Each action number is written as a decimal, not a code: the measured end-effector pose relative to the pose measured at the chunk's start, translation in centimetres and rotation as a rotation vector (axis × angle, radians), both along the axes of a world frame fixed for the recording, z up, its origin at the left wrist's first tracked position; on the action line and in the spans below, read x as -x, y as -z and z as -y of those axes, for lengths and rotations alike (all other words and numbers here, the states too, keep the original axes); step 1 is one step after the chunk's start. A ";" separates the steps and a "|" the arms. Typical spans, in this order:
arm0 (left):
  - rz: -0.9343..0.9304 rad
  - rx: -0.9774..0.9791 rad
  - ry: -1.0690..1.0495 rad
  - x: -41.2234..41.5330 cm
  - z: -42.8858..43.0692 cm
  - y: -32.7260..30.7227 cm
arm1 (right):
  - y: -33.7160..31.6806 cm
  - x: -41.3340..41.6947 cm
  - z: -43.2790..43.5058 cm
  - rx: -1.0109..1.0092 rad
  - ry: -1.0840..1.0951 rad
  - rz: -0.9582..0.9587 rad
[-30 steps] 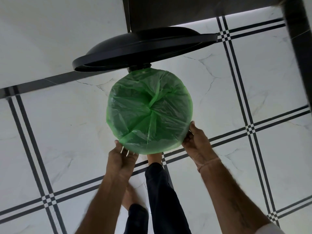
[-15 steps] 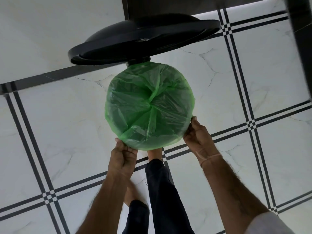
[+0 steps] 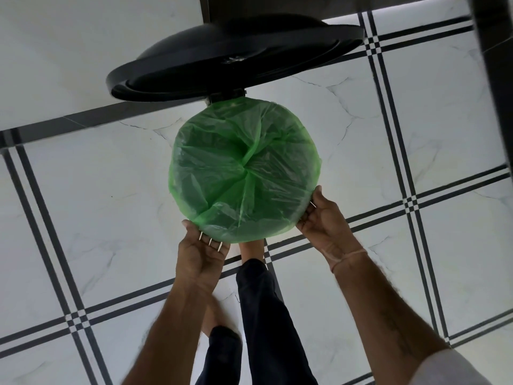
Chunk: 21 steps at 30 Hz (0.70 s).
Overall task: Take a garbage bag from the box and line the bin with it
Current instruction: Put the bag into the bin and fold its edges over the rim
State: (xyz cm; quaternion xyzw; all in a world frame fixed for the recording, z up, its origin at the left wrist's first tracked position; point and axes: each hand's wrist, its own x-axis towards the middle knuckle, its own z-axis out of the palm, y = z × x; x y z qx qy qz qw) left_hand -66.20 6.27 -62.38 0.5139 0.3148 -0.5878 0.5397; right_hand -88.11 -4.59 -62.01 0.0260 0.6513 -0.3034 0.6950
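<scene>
On the near side of the bin [image 3: 222, 96], a bare foot [image 3: 251, 250] below a dark trouser leg [image 3: 266, 315] stood against its base, perhaps on a pedal, but that part was hidden. The left hand [image 3: 204, 251] was at the near-left part of the bin's rim and the right hand [image 3: 323, 220] at the near-right part. Both hands had the fingers bent downward over the turned edge of the garbage bag [image 3: 244, 170]. The fingertips were hidden under the film, so each hand seemed to hold the hem against the outside of the bin.

The bag covered the whole mouth of the bin, and its green film sagged inside in wrinkles that met at one point near the middle. I judged it very light, thin and soft, with no stiffness, and a little slippery. A sharp pull could tear it, or the hem could slip back into the bin. The best place to take hold was the turned hem, at opposite sides of the bin, pulling down evenly.

Beyond the far side of the bin the black lid [image 3: 236, 59] stood open above the white tiled floor [image 3: 83, 176].
</scene>
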 end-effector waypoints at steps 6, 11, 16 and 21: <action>0.106 -0.107 0.115 -0.8 2.2 -1.7 | -2.7 -4.3 0.4 0.892 -0.606 -1.027; 0.121 -0.115 0.089 -0.6 2.5 -1.7 | 0.5 -12.0 2.6 0.926 -1.326 -0.702; 0.105 -0.090 0.058 -0.9 1.9 -0.9 | 7.9 -12.7 5.3 0.759 -1.633 -0.806; 0.104 -0.067 0.067 -0.9 1.7 -0.8 | 10.8 -11.3 6.5 0.695 -1.724 -0.830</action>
